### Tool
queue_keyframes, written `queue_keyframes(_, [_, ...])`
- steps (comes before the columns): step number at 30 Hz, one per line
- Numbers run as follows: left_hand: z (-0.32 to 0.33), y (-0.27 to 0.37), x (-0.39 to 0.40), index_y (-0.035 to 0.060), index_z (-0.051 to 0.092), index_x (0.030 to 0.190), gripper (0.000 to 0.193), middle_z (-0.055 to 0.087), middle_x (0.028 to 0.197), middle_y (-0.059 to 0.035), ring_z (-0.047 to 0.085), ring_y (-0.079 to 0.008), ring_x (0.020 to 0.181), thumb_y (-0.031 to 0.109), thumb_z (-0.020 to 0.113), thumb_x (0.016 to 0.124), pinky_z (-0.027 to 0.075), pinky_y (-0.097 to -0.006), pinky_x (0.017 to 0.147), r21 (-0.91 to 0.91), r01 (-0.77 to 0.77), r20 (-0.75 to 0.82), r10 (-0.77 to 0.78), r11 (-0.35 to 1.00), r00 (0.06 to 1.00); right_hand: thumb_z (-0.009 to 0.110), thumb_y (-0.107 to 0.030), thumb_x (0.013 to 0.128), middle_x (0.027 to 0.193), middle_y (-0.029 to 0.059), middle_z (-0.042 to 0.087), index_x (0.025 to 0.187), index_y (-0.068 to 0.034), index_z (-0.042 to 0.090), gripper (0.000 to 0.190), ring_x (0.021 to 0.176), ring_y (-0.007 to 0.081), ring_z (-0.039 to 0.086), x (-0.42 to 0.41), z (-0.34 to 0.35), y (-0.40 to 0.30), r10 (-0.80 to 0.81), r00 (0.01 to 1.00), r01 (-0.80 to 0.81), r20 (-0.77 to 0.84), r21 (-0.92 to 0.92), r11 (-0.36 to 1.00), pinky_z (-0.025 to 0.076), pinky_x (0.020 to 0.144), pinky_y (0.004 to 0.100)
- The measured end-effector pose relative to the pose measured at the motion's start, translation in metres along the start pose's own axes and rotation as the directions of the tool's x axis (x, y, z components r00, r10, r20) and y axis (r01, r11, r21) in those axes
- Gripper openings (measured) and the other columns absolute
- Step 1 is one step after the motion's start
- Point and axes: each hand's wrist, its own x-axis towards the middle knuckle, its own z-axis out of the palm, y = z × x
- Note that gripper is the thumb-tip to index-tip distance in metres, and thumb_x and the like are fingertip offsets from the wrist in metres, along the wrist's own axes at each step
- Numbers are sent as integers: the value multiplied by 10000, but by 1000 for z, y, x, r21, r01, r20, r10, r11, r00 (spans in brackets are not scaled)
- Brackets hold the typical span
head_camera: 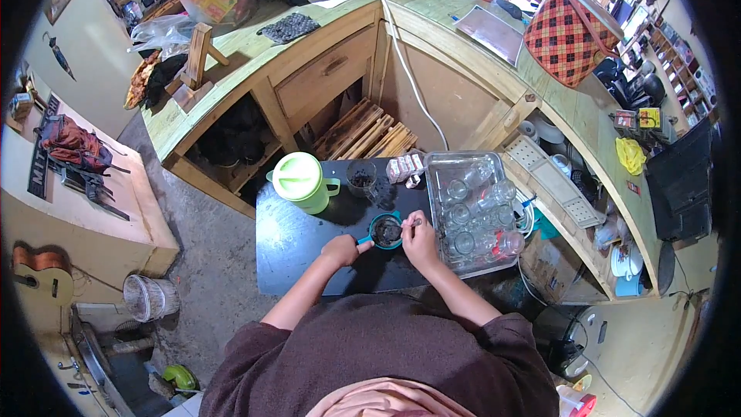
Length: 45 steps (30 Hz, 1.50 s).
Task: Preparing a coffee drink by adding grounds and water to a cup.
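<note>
My left hand (343, 249) grips the handle of a teal strainer (386, 231) with dark, wet-looking grounds in it. My right hand (419, 237) pinches a thin utensil, perhaps a spoon, whose end reaches into the strainer; its tip is hard to make out. Behind the strainer stands a clear glass cup (361, 177) with dark stuff inside, and dark residue lies on the black tabletop (289, 263) beside it. A light green lidded pitcher (300, 180) is at the back left. What lies under the strainer is hidden.
Right of my hands, a clear plastic tray (433, 185) holds several glass mugs and jars. Small packets (404, 168) lie at the table's back edge. A wooden counter (231, 78) curves around the table, with a white cable (408, 69) hanging down. A bucket (149, 298) stands on the floor at left.
</note>
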Motion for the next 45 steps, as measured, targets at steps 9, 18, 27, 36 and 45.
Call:
queue_keyframes(9, [-1,-1,1,2,661,874,733,622,928,-229,595,-366,911,678,389,794,457,-438,779,2,1,11,-1,1000,1000,518,23,806,764,134,577,824,-7,472,58,654,229,619,8,-21,-13,15,987,-41,161,159,986,485,577,328])
queue_keyframes(18, [-2,3,-2,3,661,882,735,625,934,-224,600,-363,903,682,395,790,464,-436,770,3,13,-7,-13,1000,1000,567,-20,696,782,95,499,864,-44,512,179,776,273,566,21,-41,-19,-537,612,583,581,127,802,478,681,366])
queue_keyframes(27, [-4,3,-3,6,660,891,743,630,936,-211,602,-352,913,690,391,785,467,-431,772,-2,32,-14,-32,1000,999,480,-22,885,754,107,530,856,-39,375,110,616,175,632,-10,-7,11,274,912,-385,305,412,826,514,486,276])
queue_keyframes(36, [-8,6,-8,3,659,901,750,630,931,-212,601,-354,911,694,391,781,465,-432,775,4,31,-5,-31,1000,999,481,-27,894,714,91,518,889,-41,360,122,594,173,621,-15,7,-3,321,945,-244,-54,536,808,527,542,275])
queue_keyframes(45, [-8,6,-6,0,658,891,748,629,925,-218,602,-360,903,692,396,781,465,-435,769,-5,21,19,-21,1000,1000,528,-58,875,673,94,518,844,-31,398,136,579,174,619,-17,2,-2,70,996,-76,51,118,990,458,507,293])
